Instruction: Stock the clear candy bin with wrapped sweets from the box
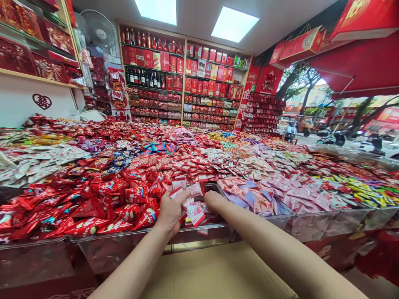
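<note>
My left hand point(171, 211) is closed around several small white, pink and red candy packets point(195, 212), which fan out past its thumb. Just to the right, my right hand point(215, 201) reaches down into a clear plastic bin, and its fingers are hidden behind the wrist and the packets. Left of my hands lies a heap of shiny red candy packets point(137, 197). Pink and lilac packets point(254, 195) fill the bin on the right. Flat red and white packets point(193, 168) are piled just behind my hands.
An opened cardboard box point(215, 272) sits below the bins, under my forearms. Clear bin rims point(121, 234) run along the front. Shelves of red boxes point(156, 60) and bottles line the back wall. A fan point(98, 31) hangs at upper left; parked scooters point(289, 128) stand outside.
</note>
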A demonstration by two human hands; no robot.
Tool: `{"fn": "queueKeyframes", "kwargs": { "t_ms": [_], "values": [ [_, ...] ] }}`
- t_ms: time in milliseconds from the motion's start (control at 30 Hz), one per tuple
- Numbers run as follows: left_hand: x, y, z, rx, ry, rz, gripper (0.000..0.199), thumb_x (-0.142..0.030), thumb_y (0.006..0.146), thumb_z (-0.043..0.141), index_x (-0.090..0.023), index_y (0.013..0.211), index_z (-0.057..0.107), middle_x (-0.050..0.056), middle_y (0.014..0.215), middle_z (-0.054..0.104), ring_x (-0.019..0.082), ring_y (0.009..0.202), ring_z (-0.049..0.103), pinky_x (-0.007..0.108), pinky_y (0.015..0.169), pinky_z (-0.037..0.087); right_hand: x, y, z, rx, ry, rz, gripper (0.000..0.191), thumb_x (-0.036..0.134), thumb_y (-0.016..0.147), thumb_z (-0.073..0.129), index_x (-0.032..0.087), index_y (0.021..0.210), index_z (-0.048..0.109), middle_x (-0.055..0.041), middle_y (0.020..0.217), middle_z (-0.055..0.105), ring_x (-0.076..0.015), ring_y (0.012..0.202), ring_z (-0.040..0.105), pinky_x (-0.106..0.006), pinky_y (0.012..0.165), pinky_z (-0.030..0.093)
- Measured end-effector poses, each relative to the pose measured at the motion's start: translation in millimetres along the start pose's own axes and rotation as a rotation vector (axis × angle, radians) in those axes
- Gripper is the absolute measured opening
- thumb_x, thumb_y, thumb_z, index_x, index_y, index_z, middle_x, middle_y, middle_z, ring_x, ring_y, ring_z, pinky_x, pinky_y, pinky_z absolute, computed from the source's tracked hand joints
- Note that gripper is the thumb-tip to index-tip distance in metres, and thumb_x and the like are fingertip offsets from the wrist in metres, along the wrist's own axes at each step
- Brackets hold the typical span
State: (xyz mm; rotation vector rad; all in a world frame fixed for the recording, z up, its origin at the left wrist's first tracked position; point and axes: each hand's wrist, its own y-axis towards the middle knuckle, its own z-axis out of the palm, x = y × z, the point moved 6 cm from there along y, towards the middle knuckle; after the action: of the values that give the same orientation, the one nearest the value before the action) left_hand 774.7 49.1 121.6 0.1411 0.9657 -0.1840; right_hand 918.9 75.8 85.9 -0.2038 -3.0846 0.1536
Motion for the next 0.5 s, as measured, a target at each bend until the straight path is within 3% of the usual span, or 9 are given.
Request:
{"fn": "queueKeyframes", "kwargs": {
  "t_ms": [200,333,500],
  "values": [
    [0.0,-1.6,1.2,-0.023,-0.039,-0.022,0.036,-0.015,0.049,0.076,-0.017,0.081,0.060,0.001,0.069,0.070,0.017,0.058,0.065,0.029,0.055,0.053,-6.3,-4.0,-26.8,-0.098,-0.013,0.057,0.030,0.007,0.079,0.043,0.008,0.100,0.065,-0.0192,0.103,0.064,-0.0274,0.096,0.060,-0.033,0.079,0.046],
    [-0.4,-1.7,1.6,-0.019,-0.035,-0.028,0.035,-0.014,0.051,0.074,-0.017,0.083,0.060,0.001,0.069,0.070,0.018,0.059,0.065,0.030,0.057,0.053,-9.0,-1.5,-16.3,-0.083,0.011,0.103,0.029,0.008,0.078,0.046,0.009,0.101,0.064,-0.0183,0.102,0.065,-0.0244,0.094,0.062,-0.029,0.077,0.047],
    [-1.5,-2.6,0.5,-0.019,-0.032,-0.027,0.034,-0.014,0.052,0.074,-0.017,0.083,0.059,0.001,0.069,0.070,0.016,0.055,0.064,0.028,0.054,0.052,-1.6,-6.9,-4.4,-0.059,0.029,0.141,0.027,0.007,0.078,0.045,0.005,0.095,0.066,-0.0231,0.097,0.065,-0.0310,0.092,0.062,-0.039,0.073,0.049]
  ]
}}
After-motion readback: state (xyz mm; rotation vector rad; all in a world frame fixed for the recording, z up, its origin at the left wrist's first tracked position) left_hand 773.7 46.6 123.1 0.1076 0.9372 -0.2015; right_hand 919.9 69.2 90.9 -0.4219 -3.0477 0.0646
